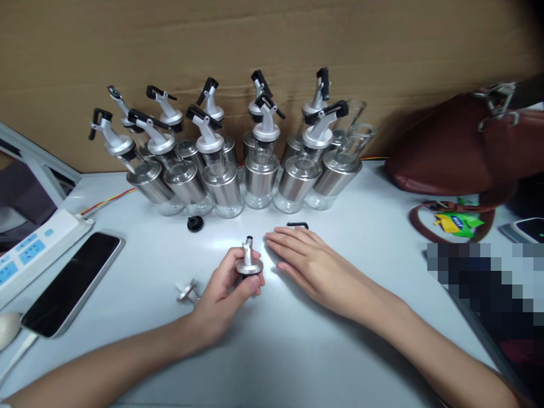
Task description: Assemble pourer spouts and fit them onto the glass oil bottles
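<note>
My left hand (229,286) is closed around a silver pourer spout (249,265), which stands upright in the fingers with a small black tip on top. To the right, my right hand (304,259) lies flat on the table with its fingers stretched out and nothing in them. Just beyond its fingertips is a small black lever (297,225). A black round stopper piece (195,223) lies on the table farther left. Partly behind my left wrist, another silver pourer piece (187,291) rests on its side.
Several glass bottles with steel sleeves (222,184), most topped with lever pourers, stand in rows before a cardboard wall (272,34). On the left are a phone (74,283) and a power strip (38,249). At right sit a brown leather bag (450,147) and a green-yellow packet (457,224).
</note>
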`<action>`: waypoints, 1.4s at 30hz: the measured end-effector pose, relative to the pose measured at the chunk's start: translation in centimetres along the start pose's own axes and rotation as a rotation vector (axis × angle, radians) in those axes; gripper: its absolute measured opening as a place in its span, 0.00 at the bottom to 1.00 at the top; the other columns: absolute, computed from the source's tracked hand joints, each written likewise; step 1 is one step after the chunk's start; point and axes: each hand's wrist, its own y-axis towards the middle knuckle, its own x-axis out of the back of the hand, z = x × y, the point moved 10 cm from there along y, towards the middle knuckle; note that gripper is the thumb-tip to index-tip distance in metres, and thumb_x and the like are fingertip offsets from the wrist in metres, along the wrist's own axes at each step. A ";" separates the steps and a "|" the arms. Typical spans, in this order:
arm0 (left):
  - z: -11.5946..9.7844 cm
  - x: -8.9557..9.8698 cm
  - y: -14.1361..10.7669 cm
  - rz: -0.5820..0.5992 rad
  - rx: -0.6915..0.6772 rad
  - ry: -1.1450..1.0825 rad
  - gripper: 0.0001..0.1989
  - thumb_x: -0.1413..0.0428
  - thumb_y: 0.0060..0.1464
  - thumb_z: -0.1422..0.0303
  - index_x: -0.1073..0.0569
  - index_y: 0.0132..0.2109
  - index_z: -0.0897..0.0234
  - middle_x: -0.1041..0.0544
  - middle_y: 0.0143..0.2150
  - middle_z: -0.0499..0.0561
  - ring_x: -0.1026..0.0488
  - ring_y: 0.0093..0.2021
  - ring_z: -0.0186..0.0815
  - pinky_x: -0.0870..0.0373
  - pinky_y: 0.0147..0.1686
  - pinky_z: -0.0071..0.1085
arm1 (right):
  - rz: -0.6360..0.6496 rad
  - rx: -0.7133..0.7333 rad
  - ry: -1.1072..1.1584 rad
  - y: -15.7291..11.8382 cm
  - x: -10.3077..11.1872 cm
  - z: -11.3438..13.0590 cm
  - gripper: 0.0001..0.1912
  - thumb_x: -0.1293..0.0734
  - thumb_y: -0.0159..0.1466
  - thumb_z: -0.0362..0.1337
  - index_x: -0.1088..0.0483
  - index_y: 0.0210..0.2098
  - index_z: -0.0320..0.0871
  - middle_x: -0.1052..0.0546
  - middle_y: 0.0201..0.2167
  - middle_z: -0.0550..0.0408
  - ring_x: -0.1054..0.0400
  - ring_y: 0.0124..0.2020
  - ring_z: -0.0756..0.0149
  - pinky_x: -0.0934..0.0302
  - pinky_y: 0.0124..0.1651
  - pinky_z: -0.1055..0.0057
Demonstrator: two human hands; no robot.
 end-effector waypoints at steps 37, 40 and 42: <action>0.3 0.1 0.0 -0.001 0.053 0.049 0.11 0.45 0.58 0.62 0.35 0.45 0.61 0.30 0.33 0.47 0.34 0.33 0.32 0.37 0.39 0.31 | -0.031 -0.169 0.034 -1.0 0.9 -3.4 0.17 0.43 0.67 0.32 0.34 0.55 0.37 0.28 0.51 0.43 0.35 0.51 0.53 0.37 0.50 0.54; 0.5 0.0 -0.1 0.007 0.058 0.052 0.11 0.45 0.58 0.62 0.35 0.45 0.61 0.30 0.33 0.48 0.34 0.33 0.33 0.38 0.39 0.31 | -0.022 -0.105 0.107 -0.9 0.8 -2.5 0.17 0.44 0.68 0.30 0.34 0.54 0.40 0.27 0.52 0.46 0.34 0.53 0.57 0.38 0.55 0.54; 0.5 0.0 -0.1 0.009 0.060 0.052 0.11 0.45 0.58 0.61 0.35 0.45 0.61 0.30 0.34 0.48 0.35 0.33 0.33 0.38 0.39 0.32 | -0.036 -0.091 0.098 -0.9 0.9 -2.4 0.17 0.44 0.68 0.29 0.33 0.54 0.40 0.27 0.53 0.46 0.34 0.55 0.58 0.41 0.58 0.51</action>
